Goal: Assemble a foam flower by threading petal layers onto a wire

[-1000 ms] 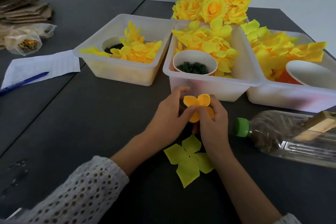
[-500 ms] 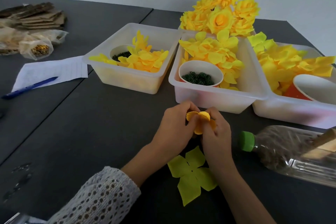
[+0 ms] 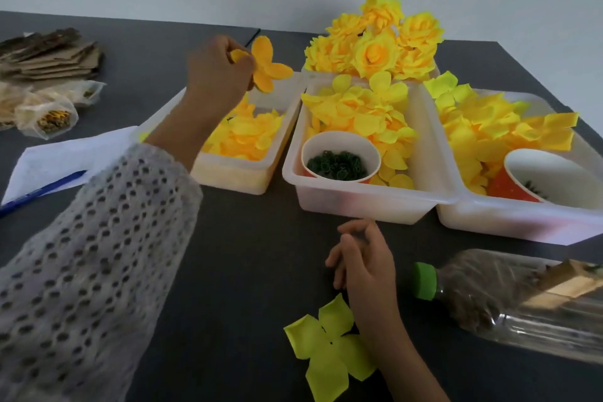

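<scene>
Orange petal layer (image 3: 267, 66), already on wire, is being pinched by left hand (image 3: 218, 70); right hand (image 3: 365, 258) is resting released; green layer (image 3: 329, 344) awaiting.

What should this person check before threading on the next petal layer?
1. Orange petal piece gripped by left hand: ok.
2. Wire tip showing above it: cannot tell; only a thin dark line.
3. Next layer ready: ok, yellow-green petal layer lies flat on the table.
4. Its centre hole visible: ok.
5. Right hand free to pick it up: ok, it holds nothing.
</scene>
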